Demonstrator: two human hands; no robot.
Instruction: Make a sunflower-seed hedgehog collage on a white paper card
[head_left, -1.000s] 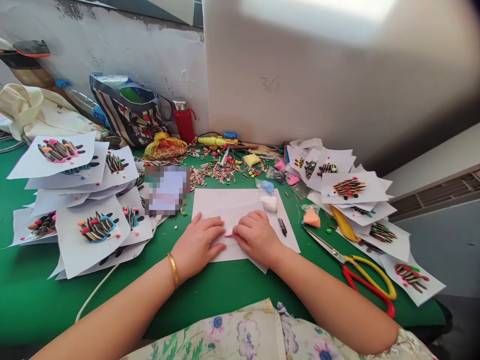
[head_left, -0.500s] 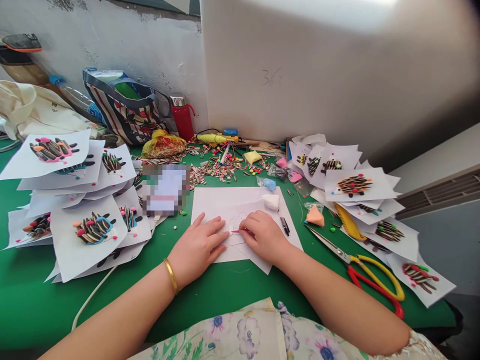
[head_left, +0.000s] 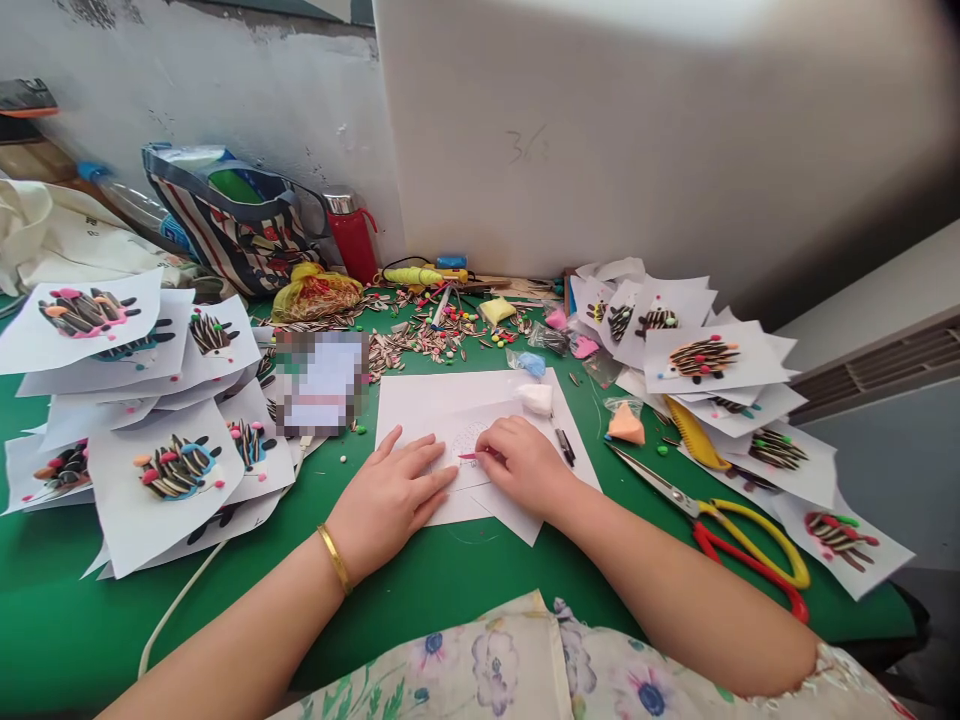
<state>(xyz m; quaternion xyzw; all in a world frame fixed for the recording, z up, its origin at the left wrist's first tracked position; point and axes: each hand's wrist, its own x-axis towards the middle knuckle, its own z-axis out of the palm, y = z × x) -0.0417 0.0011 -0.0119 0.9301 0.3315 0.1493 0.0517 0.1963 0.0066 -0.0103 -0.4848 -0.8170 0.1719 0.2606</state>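
My left hand [head_left: 396, 492] lies flat with its fingers spread, holding down the left part of a white sheet [head_left: 439, 415] with an outline drawing [head_left: 466, 438] on it. My right hand [head_left: 523, 468] is closed, its thumb and fingertips pinched at a thin pink strip [head_left: 467, 457] that looks like modelling clay. The strip touches the lower part of the drawing, and its right end is hidden by my fingers. Larger white paper [head_left: 397, 393] lies underneath. A lump of white clay [head_left: 536, 398] and a black pen [head_left: 565, 447] are just beyond and right of my right hand.
Stacked cards with sunflower-seed hedgehogs stand at left [head_left: 169, 470] and right [head_left: 705, 358]. Scissors [head_left: 701, 507] lie by my right forearm. Loose seeds [head_left: 420, 340], bagged orange clay [head_left: 626, 424], a phone with a blurred screen [head_left: 324, 385] and a red flask [head_left: 351, 240] are farther back.
The view has shifted slightly. More of the pink strip shows at my right fingertips, and it looks wider against the drawing. My left hand stays flat on the paper.
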